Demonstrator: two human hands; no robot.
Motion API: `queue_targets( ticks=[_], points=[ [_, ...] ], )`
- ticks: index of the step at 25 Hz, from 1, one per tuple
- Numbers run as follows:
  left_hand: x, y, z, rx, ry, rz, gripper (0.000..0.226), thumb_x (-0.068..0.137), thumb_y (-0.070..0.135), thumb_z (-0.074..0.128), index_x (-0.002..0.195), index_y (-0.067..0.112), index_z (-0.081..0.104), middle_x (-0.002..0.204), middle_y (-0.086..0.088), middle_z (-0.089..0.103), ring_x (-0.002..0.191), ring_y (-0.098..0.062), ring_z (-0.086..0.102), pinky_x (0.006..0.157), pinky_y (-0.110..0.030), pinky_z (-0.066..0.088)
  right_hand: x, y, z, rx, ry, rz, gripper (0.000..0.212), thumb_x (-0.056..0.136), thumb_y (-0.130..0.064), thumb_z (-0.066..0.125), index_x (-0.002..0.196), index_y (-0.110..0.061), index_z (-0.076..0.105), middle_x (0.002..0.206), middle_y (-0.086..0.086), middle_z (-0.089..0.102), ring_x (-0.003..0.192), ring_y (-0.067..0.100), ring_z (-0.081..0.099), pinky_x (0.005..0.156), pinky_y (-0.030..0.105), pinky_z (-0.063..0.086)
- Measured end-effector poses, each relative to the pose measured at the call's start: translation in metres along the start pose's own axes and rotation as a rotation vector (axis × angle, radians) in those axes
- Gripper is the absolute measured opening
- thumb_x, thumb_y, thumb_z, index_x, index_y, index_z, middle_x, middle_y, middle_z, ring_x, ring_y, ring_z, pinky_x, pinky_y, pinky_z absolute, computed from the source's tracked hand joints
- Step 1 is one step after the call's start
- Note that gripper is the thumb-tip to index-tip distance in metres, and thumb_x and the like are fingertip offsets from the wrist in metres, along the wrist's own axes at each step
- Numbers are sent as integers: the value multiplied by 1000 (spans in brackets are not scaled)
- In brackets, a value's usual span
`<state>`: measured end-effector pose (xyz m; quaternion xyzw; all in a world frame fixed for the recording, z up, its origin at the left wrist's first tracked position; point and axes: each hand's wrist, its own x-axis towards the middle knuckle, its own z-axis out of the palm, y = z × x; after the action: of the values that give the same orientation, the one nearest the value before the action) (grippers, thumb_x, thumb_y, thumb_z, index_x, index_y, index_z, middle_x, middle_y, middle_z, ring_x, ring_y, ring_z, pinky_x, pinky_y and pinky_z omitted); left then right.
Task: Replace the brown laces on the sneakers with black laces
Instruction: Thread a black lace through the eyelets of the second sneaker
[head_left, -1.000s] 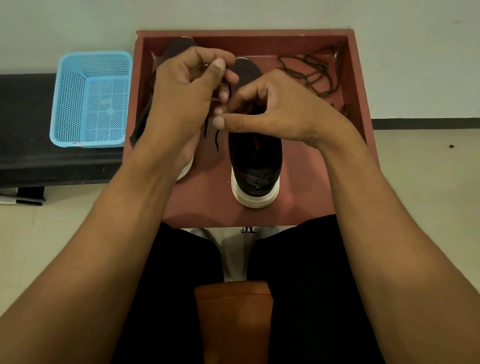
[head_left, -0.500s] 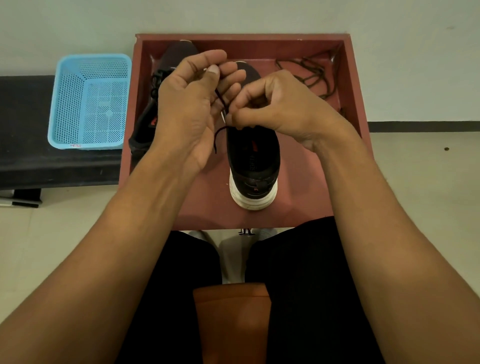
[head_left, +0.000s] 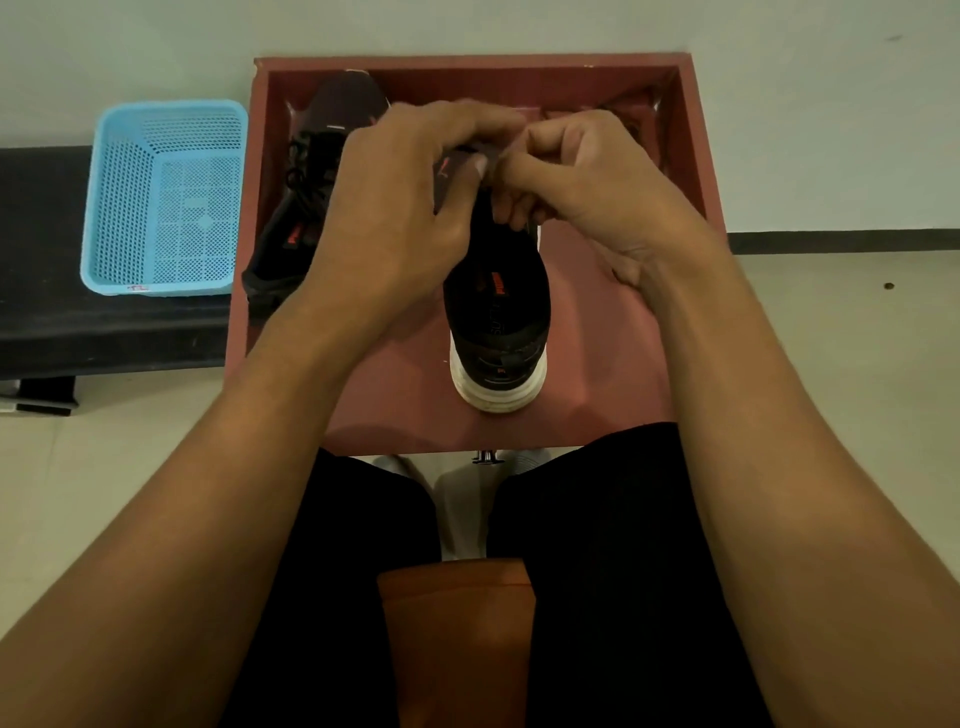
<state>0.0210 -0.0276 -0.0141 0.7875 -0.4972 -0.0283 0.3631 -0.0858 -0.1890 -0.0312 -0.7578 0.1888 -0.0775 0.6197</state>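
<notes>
- We see the left hand (head_left: 400, 208) over the middle of the tray. Its fingers are curled, and thumb and fingers pinch the raised tongue of a black fabric sneaker with a thick white sole (head_left: 496, 312).
- The right hand (head_left: 587, 192) faces it from the other side, fingers bent tightly inward, their tips meeting the left thumb just above the tongue. We cannot tell what, if anything, they grip: the spot is blurred and covered by the knuckles.
- That sneaker stands upright on its sole, heel towards us and toe pointing away under both hands.
- Just left of the left hand, a second black sneaker with a small red logo (head_left: 283, 244) lies tilted onto its side, with black laces (head_left: 304, 171) crossing its upper.
- A tangle of brown laces (head_left: 636, 124) lies in the far right corner, mostly hidden behind the right hand and apart from both sneakers.
- All of this sits in a reddish-brown wooden tray with raised walls (head_left: 696, 171).
- Left of the tray, a light blue perforated plastic basket (head_left: 161, 208) rests on a black bench (head_left: 104, 332).
- Nearest us, our forearms reach forward over black-clad thighs, with an orange-brown seat (head_left: 457, 623) between them.
</notes>
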Motion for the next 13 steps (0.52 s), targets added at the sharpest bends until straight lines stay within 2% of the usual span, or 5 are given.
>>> queue_targets(
  ticks=[4,7,10,13],
  points=[
    [0,0,-2,35,22,-9,26,98,24,64,120,24,77,110,13,69,102,2,61,92,-4,41,2,3,-3,45,0,45,18,96,-18,72,97,-1,77,80,7,77,73,15,69,73,27,51],
    [-1,0,-2,3,47,-58,21,94,27,71,114,26,78,101,17,67,88,4,64,87,-5,46,2,1,-1,42,-10,48,24,99,-23,72,102,1,76,83,8,78,75,16,69,74,29,50],
    [-1,-2,0,-30,82,-151,11,94,33,74,103,29,78,85,25,65,77,11,64,74,-5,47,-2,0,-7,32,38,57,29,99,-33,74,104,-4,77,85,6,77,75,14,67,72,30,48],
    [-4,-6,3,9,0,-190,9,91,33,76,96,27,80,80,21,67,72,7,64,71,-6,49,-7,1,-16,-285,75,104,29,90,-46,81,95,-17,78,82,0,77,71,12,69,66,29,54]
  ],
)
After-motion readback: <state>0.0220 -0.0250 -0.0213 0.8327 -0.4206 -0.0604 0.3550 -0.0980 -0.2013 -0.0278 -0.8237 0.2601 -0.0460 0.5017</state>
